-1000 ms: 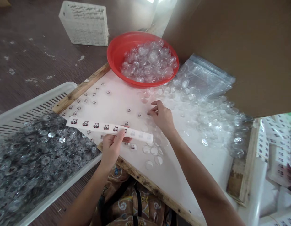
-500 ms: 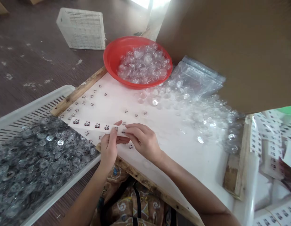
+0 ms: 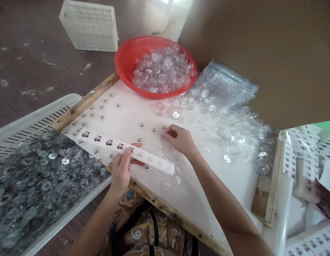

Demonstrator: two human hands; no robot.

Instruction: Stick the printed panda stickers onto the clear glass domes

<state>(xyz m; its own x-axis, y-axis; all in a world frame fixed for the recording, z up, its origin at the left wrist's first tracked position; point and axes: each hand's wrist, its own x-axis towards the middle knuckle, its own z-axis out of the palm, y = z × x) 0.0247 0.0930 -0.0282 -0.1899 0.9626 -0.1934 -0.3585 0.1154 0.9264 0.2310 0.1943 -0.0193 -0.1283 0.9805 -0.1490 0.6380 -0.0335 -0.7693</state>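
My left hand grips a white sticker strip printed with a row of small panda pictures, its thumb pressed on top. Toward the strip's right end the backing looks bare, with faint marks. My right hand is pinched low over the white board, with a small dark bit at its fingertips that appears to be a panda sticker. Just beyond those fingertips lies another small panda piece. Several clear round discs lie on the board below the strip's right end.
A red basin of clear plastic pieces stands at the board's far edge, beside a clear zip bag. Loose clear pieces spread over the right side. At left is a white crate of clear pieces; wooden strips edge the board.
My right hand has left the strip and moved right and up to the board. The strip's right end and the discs below it are now uncovered. My left hand still holds the strip.
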